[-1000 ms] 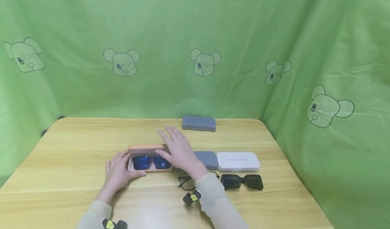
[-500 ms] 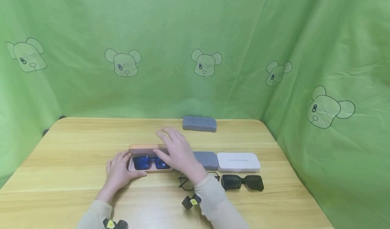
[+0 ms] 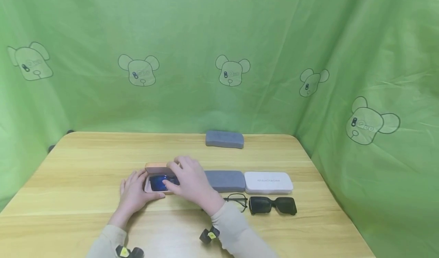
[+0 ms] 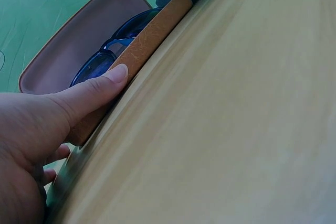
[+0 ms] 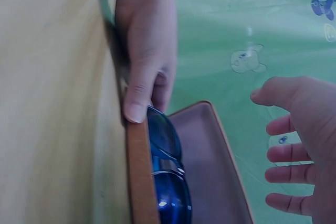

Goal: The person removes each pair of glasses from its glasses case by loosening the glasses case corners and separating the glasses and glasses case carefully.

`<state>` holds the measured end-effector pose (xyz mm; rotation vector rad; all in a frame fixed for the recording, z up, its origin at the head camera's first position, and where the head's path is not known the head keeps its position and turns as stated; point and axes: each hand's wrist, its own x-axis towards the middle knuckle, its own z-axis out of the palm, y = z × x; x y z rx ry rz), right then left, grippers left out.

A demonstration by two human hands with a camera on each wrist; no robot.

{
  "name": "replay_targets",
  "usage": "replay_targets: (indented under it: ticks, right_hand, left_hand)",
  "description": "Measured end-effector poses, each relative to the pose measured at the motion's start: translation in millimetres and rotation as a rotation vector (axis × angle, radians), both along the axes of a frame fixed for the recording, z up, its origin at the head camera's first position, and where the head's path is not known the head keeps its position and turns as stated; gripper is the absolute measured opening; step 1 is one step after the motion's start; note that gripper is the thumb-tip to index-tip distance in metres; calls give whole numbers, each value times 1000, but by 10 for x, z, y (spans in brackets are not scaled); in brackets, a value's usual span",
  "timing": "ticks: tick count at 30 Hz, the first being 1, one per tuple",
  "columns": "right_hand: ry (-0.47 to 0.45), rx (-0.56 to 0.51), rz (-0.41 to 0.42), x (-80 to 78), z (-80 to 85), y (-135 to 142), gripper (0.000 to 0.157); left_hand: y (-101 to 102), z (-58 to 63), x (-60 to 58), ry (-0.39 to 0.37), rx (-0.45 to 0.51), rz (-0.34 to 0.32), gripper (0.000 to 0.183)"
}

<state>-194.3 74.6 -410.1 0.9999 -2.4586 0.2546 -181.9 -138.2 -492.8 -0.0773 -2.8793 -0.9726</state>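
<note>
An orange-brown glasses case [image 3: 159,165] stands with its lid raised on the wooden table. Sunglasses [image 3: 157,183] with blue mirrored lenses lie inside it. My left hand [image 3: 133,193] grips the case's left end, its thumb pressed along the front wall in the left wrist view. Above the case is my right hand [image 3: 192,183], which hides the case's right part in the head view. In the right wrist view its fingers [image 5: 289,174] are loosely bent, apart from the case and holding nothing.
To the right of the open case sit a closed grey case [image 3: 226,181] and a white case [image 3: 268,182]. Before them lie thin-framed eyeglasses [image 3: 240,200], partly behind the right arm, and black sunglasses [image 3: 272,205]. Another grey case [image 3: 224,139] rests at the table's back edge.
My right hand has moved left and slightly down over the open case, now covering more of the sunglasses. The left hand keeps its grip on the case.
</note>
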Motion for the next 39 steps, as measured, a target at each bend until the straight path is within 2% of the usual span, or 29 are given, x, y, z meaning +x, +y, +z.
replay_targets:
  ticks: [6, 14, 30, 36, 39]
  right_hand:
    - [-32, 74, -16, 34, -105, -69, 41]
    - [-161, 210, -101, 58, -205, -113, 46]
    - [-122, 223, -129, 40, -308, -103, 44]
    - [-119, 248, -168, 35, -359, -132, 46]
    - [-118, 247, -183, 39, -368, -147, 41]
  left_hand:
    - [0, 21, 11, -16, 4, 6, 113]
    - [-2, 38, 13, -26, -1, 3, 114]
    - [5, 43, 20, -7, -5, 6, 114]
    - [8, 46, 28, -5, -2, 5, 112]
    - [9, 51, 30, -3, 0, 1, 112]
